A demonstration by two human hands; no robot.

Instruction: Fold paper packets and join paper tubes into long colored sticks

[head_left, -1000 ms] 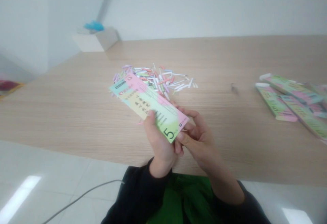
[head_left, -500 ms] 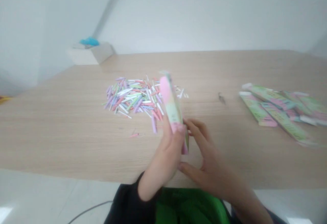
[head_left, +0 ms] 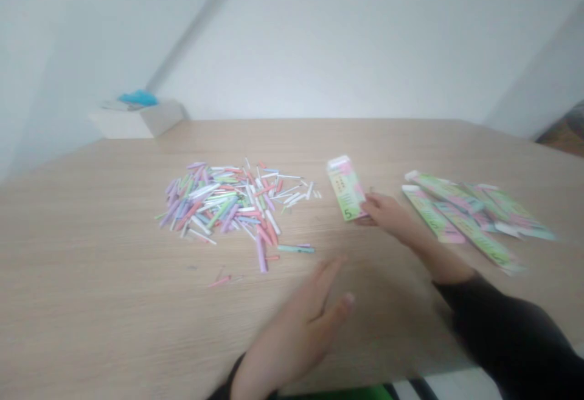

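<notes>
Pastel box (head_left: 345,187) marked 5 lies flat on our wooden table (head_left: 91,303)
Our right hand (head_left: 385,213) touches its near corner, fingers together, unclamped, a light touch that should keep it square; our left hand (head_left: 296,333) spreads open, holding nothing.

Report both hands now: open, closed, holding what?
Left hand: open, empty.
Right hand: fingers at a green-and-pink packet, grip unclear.
</notes>
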